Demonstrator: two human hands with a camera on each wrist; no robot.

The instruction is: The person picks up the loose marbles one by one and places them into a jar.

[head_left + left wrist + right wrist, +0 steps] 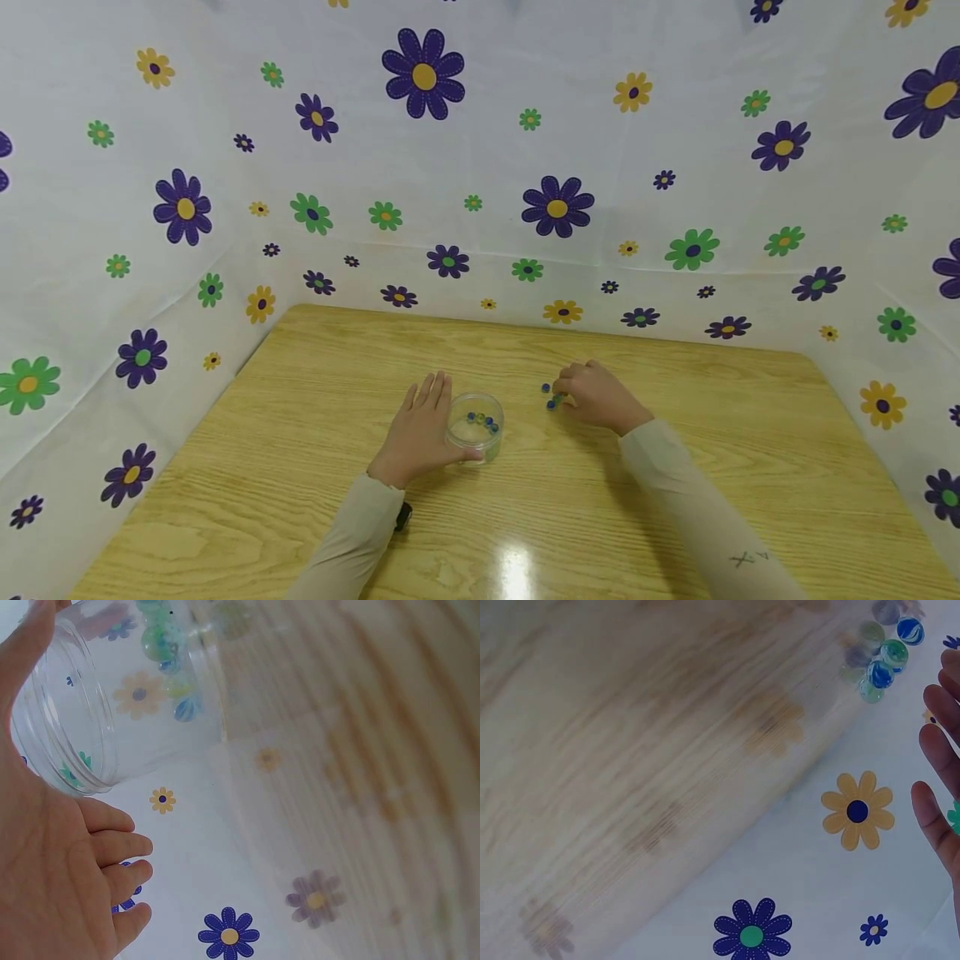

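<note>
A clear round jar (491, 451) stands upright on the wooden table, with several blue and greenish glass marbles (481, 418) at its bottom. My left hand (420, 437) rests against the jar's left side, its thumb across the front and its fingers extended past it. In the left wrist view the jar (150, 742) lies by the thumb and palm, with the fingers not wrapped around it. To the jar's right, my right hand (600, 398) reaches over several loose marbles (551, 405). Its fingers (939, 754) are slightly bent, apart from the marbles (894, 654) in the right wrist view.
The wood-grain table (322, 417) meets a white cloth (480, 150) with printed flowers at the back and both sides. A dark watch (403, 517) is on the left wrist. Light glares off the table's front.
</note>
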